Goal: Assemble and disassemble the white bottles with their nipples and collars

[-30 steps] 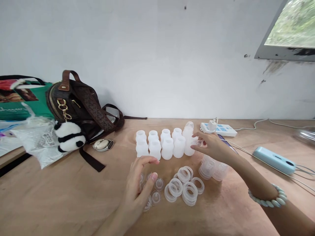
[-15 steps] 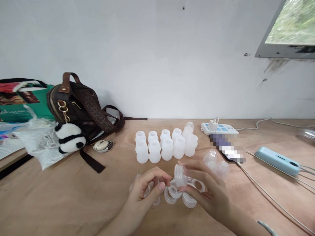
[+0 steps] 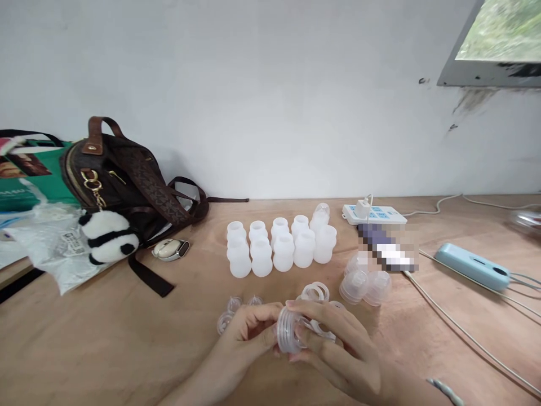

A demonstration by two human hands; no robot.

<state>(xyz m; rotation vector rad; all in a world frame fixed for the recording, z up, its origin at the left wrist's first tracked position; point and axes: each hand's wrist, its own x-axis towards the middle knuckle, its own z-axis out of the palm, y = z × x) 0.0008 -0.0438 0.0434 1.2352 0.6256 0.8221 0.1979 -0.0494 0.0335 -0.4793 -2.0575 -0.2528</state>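
Note:
Low in the middle of the view, my left hand (image 3: pixel 247 338) and my right hand (image 3: pixel 338 352) meet around one translucent threaded ring (image 3: pixel 287 330), fingers of both curled on it. My left fingers seem to press a small clear part against the ring; I cannot make that part out. More white rings (image 3: pixel 315 292) lie just beyond my hands. Small clear nipples (image 3: pixel 226 321) lie to the left of them. Two rows of white plastic bottles (image 3: pixel 281 248) stand upright behind. Clear caps (image 3: pixel 366 285) sit to the right.
A brown backpack (image 3: pixel 122 175) with a panda charm (image 3: pixel 107 242) stands at the left by a plastic bag (image 3: pixel 51 248). A small white device (image 3: pixel 169 249) lies near it. A power strip (image 3: pixel 374 214), a phone, cables and a light blue device (image 3: pixel 471 266) lie at the right on the wooden table (image 3: pixel 127 338).
My right hand came back from the bottle rows to the ring pile and took up a ring. Both hands then drew together and nearer to me, holding that ring between them.

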